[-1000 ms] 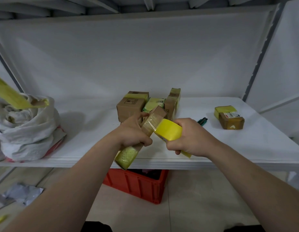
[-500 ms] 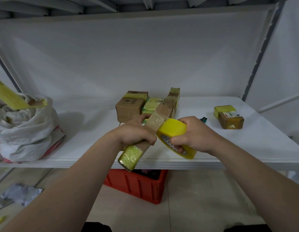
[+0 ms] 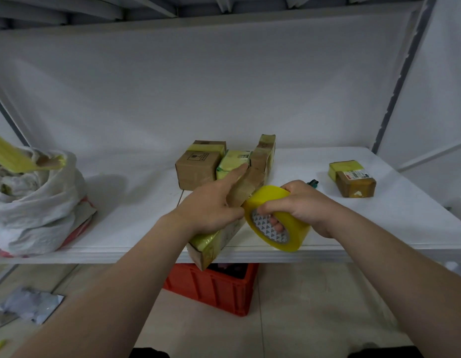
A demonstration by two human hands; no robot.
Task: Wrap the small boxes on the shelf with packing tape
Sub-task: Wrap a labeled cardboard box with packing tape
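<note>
At the shelf's front edge, the long box [image 3: 211, 245] lay tilted. Its near end hung off the lip above the red crate [image 3: 216, 293] and its far end pointed into the box cluster. Yellow tape covered the near end; the far stretch showed bare cardboard.

The left hand [image 3: 208, 210] gripped the box mid-length, fingers curled round it and the index finger laid straight along the top. The right hand [image 3: 305, 205] held the tape roll [image 3: 278, 218], fingers hooked through the core and thumb over the outer face. The roll touched the box's right side, just past the left knuckles.

My read: mid-wrap, with the bare section next. To do it well:
- keep the roll tight against the box and the strip taut
- feed square to the long axis and overlap the last turn
- press the tape down with that index finger as it lands
- turn the box rather than orbit the roll

Risks: the overhang means a slipped grip drops the box into the crate, and a slack strip would stick to itself.

Behind it were a brown box [image 3: 198, 169], a green-yellow box [image 3: 233, 161] and a tall box [image 3: 264, 153], all touching. A dark-handled tool [image 3: 313, 182] sat just behind the right hand, mostly hidden. A taped box [image 3: 353, 179] sat well apart on the right of the shelf [image 3: 379, 228], and a white bag [image 3: 35, 202] on the left.

Markings:
- brown box: framed handling symbol, text unreadable
- right-hand box: white label with barcode-like print and a red patch, illegible
- tape core: repeating dark triangles, no brand readable
</note>
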